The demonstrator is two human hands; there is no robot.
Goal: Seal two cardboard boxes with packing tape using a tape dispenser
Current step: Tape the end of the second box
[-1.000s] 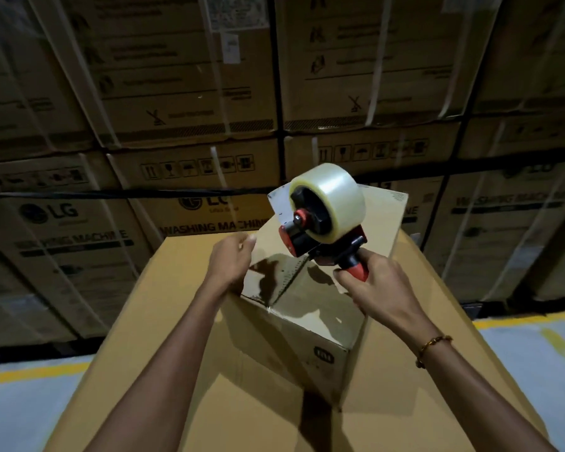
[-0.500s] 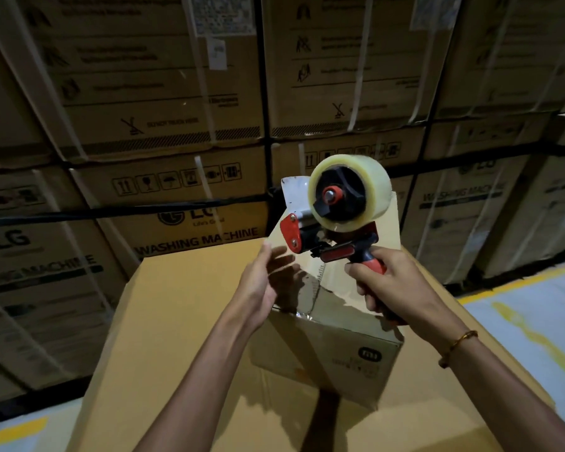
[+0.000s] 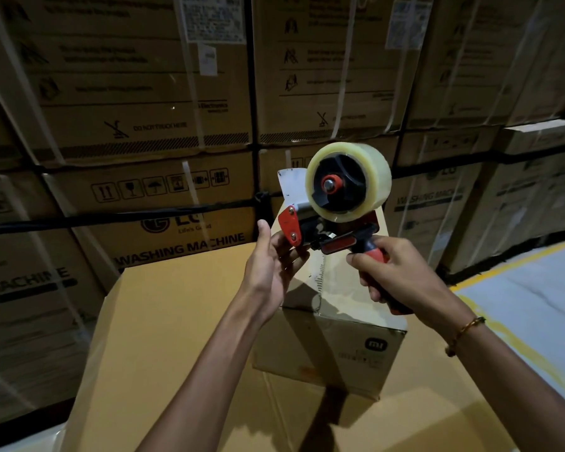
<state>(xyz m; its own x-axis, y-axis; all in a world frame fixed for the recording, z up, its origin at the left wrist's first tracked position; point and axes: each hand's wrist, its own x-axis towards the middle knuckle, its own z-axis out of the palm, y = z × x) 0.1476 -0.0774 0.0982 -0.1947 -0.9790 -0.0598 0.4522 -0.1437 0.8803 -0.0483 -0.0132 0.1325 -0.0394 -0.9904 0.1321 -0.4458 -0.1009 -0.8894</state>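
My right hand (image 3: 395, 275) grips the red and black handle of a tape dispenser (image 3: 330, 220) that carries a roll of clear tape (image 3: 348, 181). I hold it raised above a small cardboard box (image 3: 327, 347), whose top seam has tape along it. My left hand (image 3: 271, 265) is up at the dispenser's red front end, fingers spread and touching it near the tape's loose end. The small box stands on a large cardboard box (image 3: 163, 337).
A wall of stacked washing machine cartons (image 3: 137, 132) with plastic straps fills the background close behind the large box. To the right lies a pale floor (image 3: 535, 298) with a yellow line.
The dispenser has been lifted off the small box's top. My left hand left the box's top edge and rose to the dispenser's front end. The view shifted left.
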